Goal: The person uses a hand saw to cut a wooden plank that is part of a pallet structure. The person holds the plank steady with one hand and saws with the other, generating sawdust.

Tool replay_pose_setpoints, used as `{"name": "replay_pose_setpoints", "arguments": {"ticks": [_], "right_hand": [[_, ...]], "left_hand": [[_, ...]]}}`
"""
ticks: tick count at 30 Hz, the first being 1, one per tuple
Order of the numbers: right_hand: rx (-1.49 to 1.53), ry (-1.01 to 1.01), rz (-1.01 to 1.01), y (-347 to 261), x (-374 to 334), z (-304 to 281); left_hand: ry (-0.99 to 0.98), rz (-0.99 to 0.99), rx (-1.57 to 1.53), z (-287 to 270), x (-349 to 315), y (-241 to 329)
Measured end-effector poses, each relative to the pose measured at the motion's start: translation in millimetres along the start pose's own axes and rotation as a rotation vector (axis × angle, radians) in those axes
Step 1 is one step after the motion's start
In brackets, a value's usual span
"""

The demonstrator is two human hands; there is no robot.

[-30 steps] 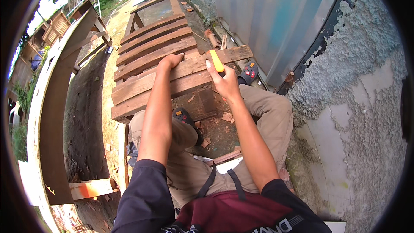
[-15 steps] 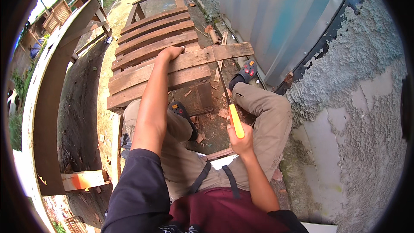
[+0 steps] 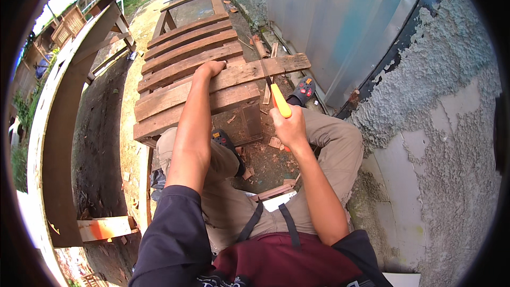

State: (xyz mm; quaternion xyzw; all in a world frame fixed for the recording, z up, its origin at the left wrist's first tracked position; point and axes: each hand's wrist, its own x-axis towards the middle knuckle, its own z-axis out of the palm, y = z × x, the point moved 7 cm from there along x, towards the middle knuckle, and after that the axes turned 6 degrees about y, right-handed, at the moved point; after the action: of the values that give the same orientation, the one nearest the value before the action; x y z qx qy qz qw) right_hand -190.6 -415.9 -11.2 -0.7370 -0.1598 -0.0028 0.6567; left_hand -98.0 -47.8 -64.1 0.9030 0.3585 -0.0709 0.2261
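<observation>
A weathered wooden plank (image 3: 239, 75) lies across a low slatted wooden frame (image 3: 188, 52), its right end jutting past the frame. My left hand (image 3: 211, 68) presses down on the plank, its fingers curled over the far edge. In my right hand (image 3: 290, 126) is a handsaw with a yellow handle (image 3: 280, 102), closed in my fist. The saw's dark blade meets the plank at a cut line short of its jutting end. Much of the blade is hidden by the plank and the handle.
A corrugated metal sheet (image 3: 340, 26) and a rough plastered wall (image 3: 425, 143) close in on the right. Wood scraps (image 3: 275, 142) litter the ground between my feet. On the left stands a large board structure (image 3: 53, 143). My right shoe (image 3: 303, 90) is close below the plank's jutting end.
My right hand has pushed the saw forward, away from my body, so its handle is now near the plank. My left hand still holds the plank in place.
</observation>
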Motion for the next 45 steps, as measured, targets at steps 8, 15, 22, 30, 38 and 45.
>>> {"name": "replay_pose_setpoints", "arguments": {"ticks": [8,15,22,30,38,45], "right_hand": [[0.006,0.046,-0.088,31,-31,1],[0.137,-0.023,-0.050,68,-51,-5],[0.118,0.036,0.001,122,-60,13],[0.022,0.156,-0.228,46,-79,-27],[0.127,0.279,-0.235,85,-132,-65],[0.177,0.380,-0.243,81,-118,-81]], "left_hand": [[-0.041,0.083,0.068,-5,-21,15],[0.062,0.142,0.006,9,4,9],[0.014,0.198,-0.066,-8,-30,26],[0.152,0.355,0.004,-31,-58,38],[0.311,0.354,0.147,-34,-139,49],[0.520,0.477,0.178,-29,-180,51]]}}
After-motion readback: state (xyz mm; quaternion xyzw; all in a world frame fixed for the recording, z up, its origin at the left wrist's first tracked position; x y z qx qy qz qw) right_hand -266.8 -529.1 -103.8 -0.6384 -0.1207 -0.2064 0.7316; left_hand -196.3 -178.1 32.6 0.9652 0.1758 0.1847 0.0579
